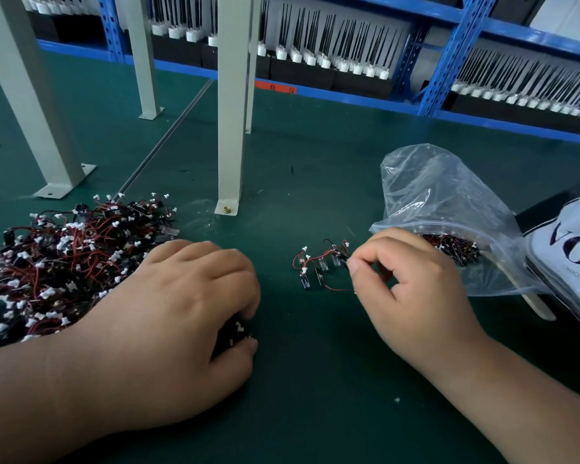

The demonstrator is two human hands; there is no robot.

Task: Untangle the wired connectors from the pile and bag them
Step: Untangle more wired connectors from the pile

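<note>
Wired connectors on green mat [315,390], part loose, part bagged.

Hidden or cut off: dark clump [236,329] under left hand [181,303], only a black edge and white specks visible between thumb and fingertips; pile [64,262] at left of frame, cut by the left edge and partly covered by the left wrist; bagged connectors [449,247] blurred behind the clear plastic bag [442,195] at right; white item with lettering [576,252] cut off at right edge, wording unreadable in full. Poses: left hand at lower left, palm down, fingers curled round the dark clump, gripping it. Right hand [412,279] right of centre, just before the bag mouth, thumb and forefinger pinching a wire of the small cluster [318,267] lying on the mat at centre, other fingers curled.
</note>
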